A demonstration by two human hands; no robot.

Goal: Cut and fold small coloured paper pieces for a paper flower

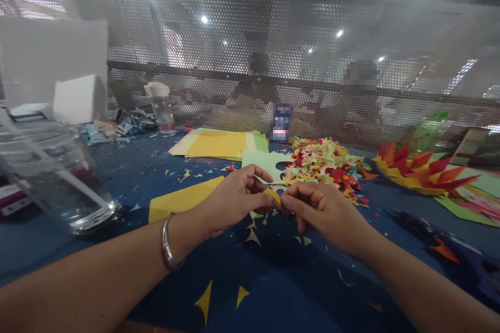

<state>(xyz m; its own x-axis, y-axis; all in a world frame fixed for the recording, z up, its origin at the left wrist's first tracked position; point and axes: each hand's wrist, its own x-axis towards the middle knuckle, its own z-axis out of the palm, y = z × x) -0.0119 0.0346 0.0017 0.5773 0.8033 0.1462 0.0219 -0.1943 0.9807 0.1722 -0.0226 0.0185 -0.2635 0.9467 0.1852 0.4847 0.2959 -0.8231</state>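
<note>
Left hand, right hand pinched shut on yellow piece | folded pile made | whole sheets unused on desk

Both hands, left and right, pinch a small yellow paper piece (fingertips meeting) above the blue table.

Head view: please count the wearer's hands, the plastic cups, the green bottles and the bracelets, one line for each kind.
Hands: 2, left hand and right hand, both pinching the yellow paper piece
Plastic cups: 2, near cup and far cup
Green bottle: 1
Bracelet: 1
Total: 6
</note>
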